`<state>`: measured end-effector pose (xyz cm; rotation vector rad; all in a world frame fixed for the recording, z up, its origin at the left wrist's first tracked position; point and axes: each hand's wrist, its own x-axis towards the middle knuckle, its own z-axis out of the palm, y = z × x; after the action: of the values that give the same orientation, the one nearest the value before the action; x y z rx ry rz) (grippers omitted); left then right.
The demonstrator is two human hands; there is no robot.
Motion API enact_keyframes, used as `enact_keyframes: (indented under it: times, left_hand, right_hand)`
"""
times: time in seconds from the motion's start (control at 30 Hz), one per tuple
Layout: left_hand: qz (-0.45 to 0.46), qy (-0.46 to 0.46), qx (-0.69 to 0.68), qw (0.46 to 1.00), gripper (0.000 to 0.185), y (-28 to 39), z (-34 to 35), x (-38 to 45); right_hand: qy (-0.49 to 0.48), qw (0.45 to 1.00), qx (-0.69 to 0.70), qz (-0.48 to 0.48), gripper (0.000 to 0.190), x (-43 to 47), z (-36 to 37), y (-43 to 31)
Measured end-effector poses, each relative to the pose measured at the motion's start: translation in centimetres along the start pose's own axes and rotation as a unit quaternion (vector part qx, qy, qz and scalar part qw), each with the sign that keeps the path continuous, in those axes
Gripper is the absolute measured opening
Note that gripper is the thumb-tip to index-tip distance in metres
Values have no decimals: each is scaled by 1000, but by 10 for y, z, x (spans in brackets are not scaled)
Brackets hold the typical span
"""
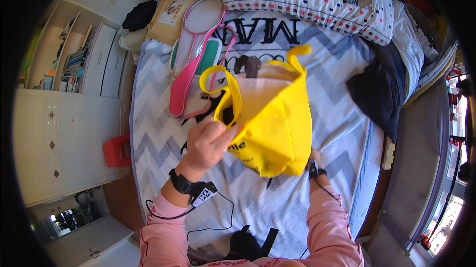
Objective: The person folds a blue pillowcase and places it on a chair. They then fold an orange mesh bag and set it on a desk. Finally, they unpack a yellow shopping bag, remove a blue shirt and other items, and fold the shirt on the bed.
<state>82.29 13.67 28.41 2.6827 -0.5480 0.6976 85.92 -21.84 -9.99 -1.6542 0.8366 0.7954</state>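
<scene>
A yellow tote bag (290, 126) with two loop handles is held up above the bed, its pale inside showing at the top. My left hand (209, 142) grips the bag's rim near the left handle, fingers closed on the fabric. At the bag's lower right side is my right hand (315, 157), mostly hidden behind the bag, so its fingers cannot be made out. Beyond the bag lie a badminton racket (202, 16) in a pink and clear cover (184, 90) and a green and white flat object (210, 56). A dark brown item (248, 65) shows just past the bag's opening.
The bed is covered by a grey and white zigzag blanket (163, 148). A folded patterned quilt (308, 1) lies across the far end, a brown paper bag (171, 14) at far left, dark cloth (379, 85) at right. A red stool (117, 150) stands left of the bed.
</scene>
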Motion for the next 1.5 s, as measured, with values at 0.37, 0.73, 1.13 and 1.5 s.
enact_keyframes:
  times: [0.37,0.73,1.13,1.5]
  left_hand:
    - [38,41,-3,998,37,123,-108,-188]
    - [-69,38,-22,997,34,196,-204,-372]
    - [-208,-210,27,955,15,257,-226,-526]
    - [-155,-177,9,972,26,311,-141,-466]
  right_hand:
    - [-477,869,37,-128,96,-187,-32,-11]
    - [-285,889,-272,-235,20,-371,20,105]
    - [-146,855,-317,-385,23,-431,69,171]
    - [-22,801,-301,-517,12,-486,91,179]
